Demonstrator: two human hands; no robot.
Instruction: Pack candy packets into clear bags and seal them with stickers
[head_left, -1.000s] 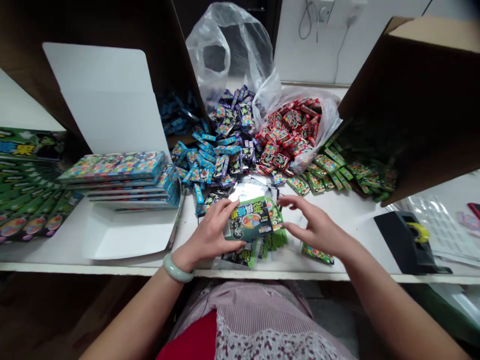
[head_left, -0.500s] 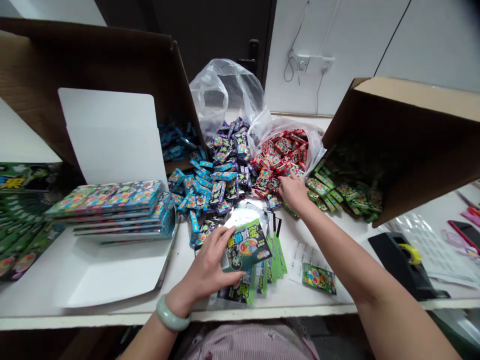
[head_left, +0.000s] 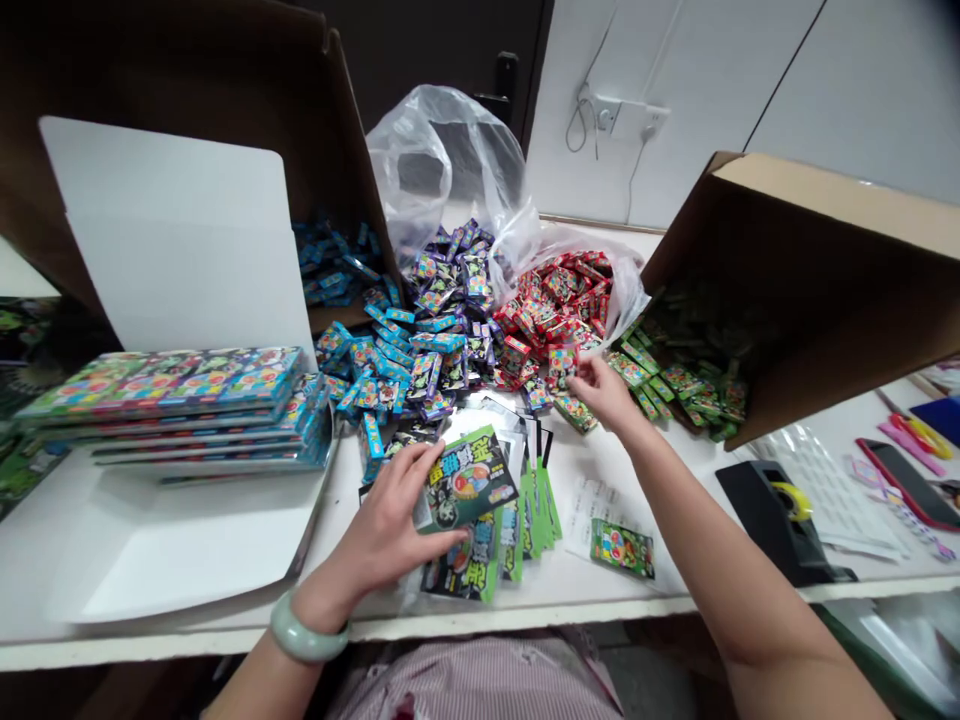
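My left hand [head_left: 394,520] grips the edge of a black-and-green printed pouch [head_left: 472,480], its thumb stretched along the near side. The pouch lies over a fanned stack of similar pouches [head_left: 517,540] on the table. My right hand [head_left: 606,393] pinches a small red candy packet [head_left: 562,366] between thumb and fingertips. Behind that packet is a heap of red packets [head_left: 559,295] spilling from a clear plastic bag [head_left: 626,290]. Purple packets [head_left: 474,280] and blue packets [head_left: 382,365] are heaped to the left, green packets [head_left: 645,365] to the right.
On the left, an open white box [head_left: 187,540] holds stacked printed boxes [head_left: 172,380]. Large cardboard cartons stand on both sides, the right carton [head_left: 840,290] lying open. A black tape dispenser [head_left: 772,520], a filled green packet [head_left: 622,548] and a red-cased phone [head_left: 907,485] lie on the right.
My right hand has drawn back slightly from the red heap, and a red packet now shows in its fingers. My left hand still holds the pouch. The view has shifted a little.
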